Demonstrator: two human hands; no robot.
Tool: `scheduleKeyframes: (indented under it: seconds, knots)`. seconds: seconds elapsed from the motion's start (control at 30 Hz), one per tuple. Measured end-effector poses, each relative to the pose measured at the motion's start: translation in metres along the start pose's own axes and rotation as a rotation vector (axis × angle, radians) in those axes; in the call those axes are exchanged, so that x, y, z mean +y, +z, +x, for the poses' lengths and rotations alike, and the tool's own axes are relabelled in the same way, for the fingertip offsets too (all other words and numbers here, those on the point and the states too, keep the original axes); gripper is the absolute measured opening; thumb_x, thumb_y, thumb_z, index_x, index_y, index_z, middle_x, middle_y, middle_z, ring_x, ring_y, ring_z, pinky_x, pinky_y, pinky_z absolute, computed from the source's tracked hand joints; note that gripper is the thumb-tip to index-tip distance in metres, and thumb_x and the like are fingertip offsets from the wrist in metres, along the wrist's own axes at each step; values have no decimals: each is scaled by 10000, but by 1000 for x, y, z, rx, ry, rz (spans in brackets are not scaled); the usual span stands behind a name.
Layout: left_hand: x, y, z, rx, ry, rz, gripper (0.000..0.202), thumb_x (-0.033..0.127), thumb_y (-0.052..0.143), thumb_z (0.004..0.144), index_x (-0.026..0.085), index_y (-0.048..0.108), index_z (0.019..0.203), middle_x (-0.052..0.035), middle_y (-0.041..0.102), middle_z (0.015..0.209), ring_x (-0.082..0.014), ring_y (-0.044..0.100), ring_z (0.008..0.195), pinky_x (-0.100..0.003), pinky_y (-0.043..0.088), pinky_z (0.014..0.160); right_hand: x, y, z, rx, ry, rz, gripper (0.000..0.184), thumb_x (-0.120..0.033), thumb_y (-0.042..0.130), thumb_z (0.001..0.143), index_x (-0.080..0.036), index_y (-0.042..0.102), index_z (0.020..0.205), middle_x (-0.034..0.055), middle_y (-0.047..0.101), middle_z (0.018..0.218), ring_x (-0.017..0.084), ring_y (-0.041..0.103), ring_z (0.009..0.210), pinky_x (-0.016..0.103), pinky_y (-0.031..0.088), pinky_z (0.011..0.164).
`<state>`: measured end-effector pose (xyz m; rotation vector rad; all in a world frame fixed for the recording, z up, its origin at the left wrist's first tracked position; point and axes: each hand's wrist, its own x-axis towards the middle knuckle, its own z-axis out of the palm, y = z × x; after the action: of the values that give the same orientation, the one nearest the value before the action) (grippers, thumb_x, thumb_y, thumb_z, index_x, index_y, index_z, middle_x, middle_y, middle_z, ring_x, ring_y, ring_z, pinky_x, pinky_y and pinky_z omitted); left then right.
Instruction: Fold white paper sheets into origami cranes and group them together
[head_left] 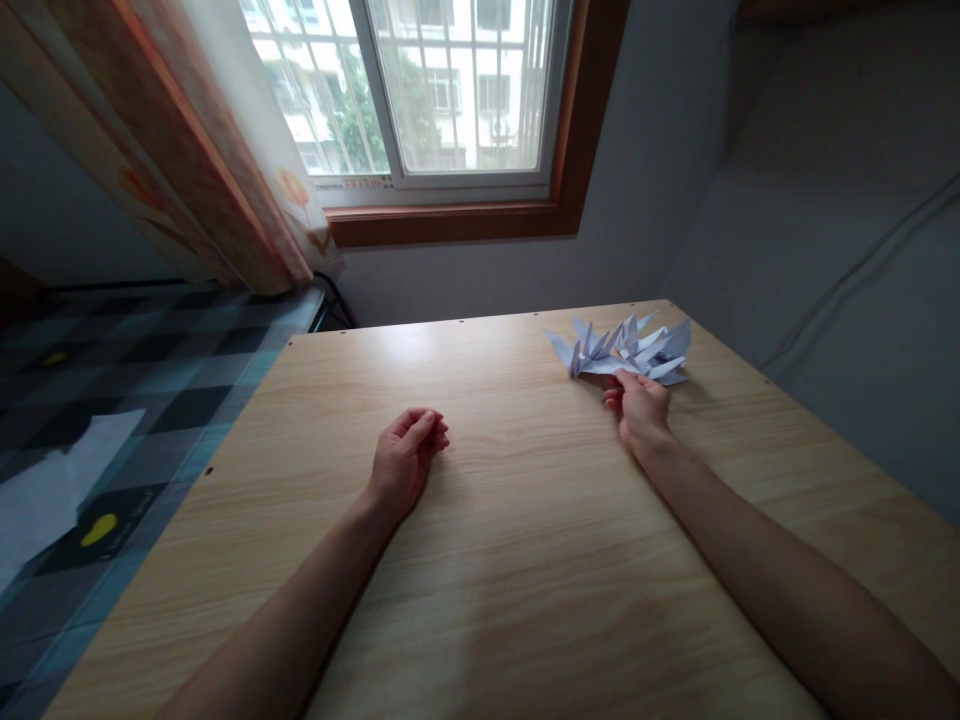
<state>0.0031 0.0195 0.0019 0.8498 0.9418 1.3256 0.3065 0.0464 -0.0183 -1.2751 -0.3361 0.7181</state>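
Folded white paper cranes (651, 345) stand bunched at the far right corner of the wooden table (480, 560). At the near side of this bunch, my right hand (641, 405) pinches one paper crane (594, 350) by its edge between thumb and fingers. Its pointed wings and tips reach left and up from my fingertips; where it ends and its neighbours begin is hard to make out. My left hand (405, 455) rests on the tabletop left of the middle, fingers curled in and thumb on top, with nothing visible in it.
To the left, a bed with a checked cover (187, 415) lies beside the table, with white paper sheets (67, 490) on it. Beyond the table are a window (457, 90) and an orange-patterned curtain (202, 150). A cable (840, 285) hangs along the right wall.
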Motion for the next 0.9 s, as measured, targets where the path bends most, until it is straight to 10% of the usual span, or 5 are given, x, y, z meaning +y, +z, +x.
scheduleKeyframes:
  seconds: [0.47,0.73,0.9]
  knots:
    - [0,-3,1,30,14,-40,252,351,752,659,141,635,734,-9,632,652,-98,571,562,-215,465,554,3,-9,6,193,-52,60,326,-419,694,743,-206,447,729,-92,529,540,69,540,383,137,425,338]
    - [25,-31,21,272,135,-116,335,515,577,782,183,628,771,-21,682,751,-142,661,717,-269,502,710,-10,-19,2,231,-212,81,288,-445,564,823,-219,423,715,-104,445,504,57,445,385,146,361,358]
    - [82,-41,10,262,572,99,498,646,503,833,217,658,1034,-86,686,1146,-231,612,1126,-368,464,942,-50,-37,-22,-175,-720,-37,464,-647,547,807,-211,557,966,20,627,850,144,639,700,275,539,619]
